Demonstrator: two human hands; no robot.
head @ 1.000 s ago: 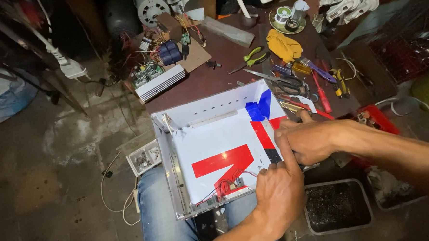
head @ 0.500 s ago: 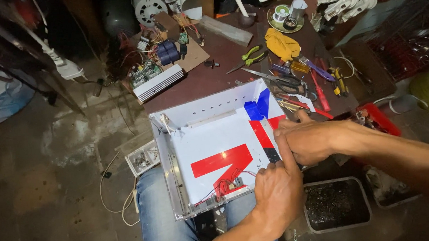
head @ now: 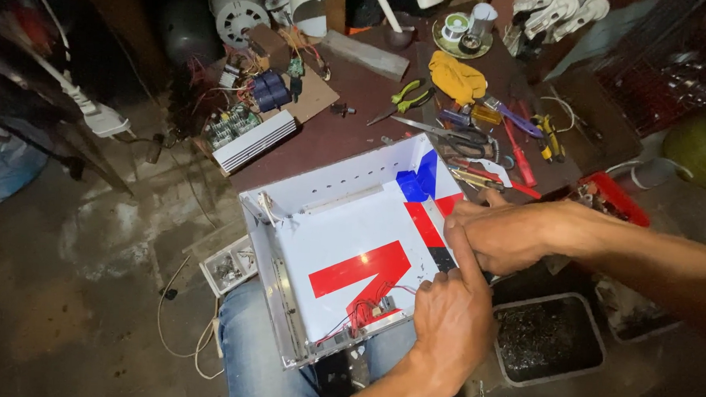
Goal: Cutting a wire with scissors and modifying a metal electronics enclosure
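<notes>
Head view, nearest first: my left hand (head: 452,318) is curled over the near right corner of the white case (head: 343,254), fingers bent down onto the edge; whether it pinches anything I cannot tell. The case rests tilted on my jeans (head: 251,353), open side up, with red and blue shapes on its floor and thin red wires (head: 364,306) bunched just beside that hand. My right hand (head: 498,237) is closed into a loose fist at the right wall, forefinger pointing down toward the left hand; what it grips is hidden.

Risks as I judge them: the case is balanced on a knee, so a hard push at that corner could tip it off, and the wires sit close enough to snag or tear under my knuckles.

Right of my leg stands a grey tub (head: 549,338) of dark bits. Beyond the case, the dark table (head: 348,131) holds scissors (head: 443,131), screwdrivers, a yellow cloth (head: 456,76) and a circuit board (head: 241,126).
</notes>
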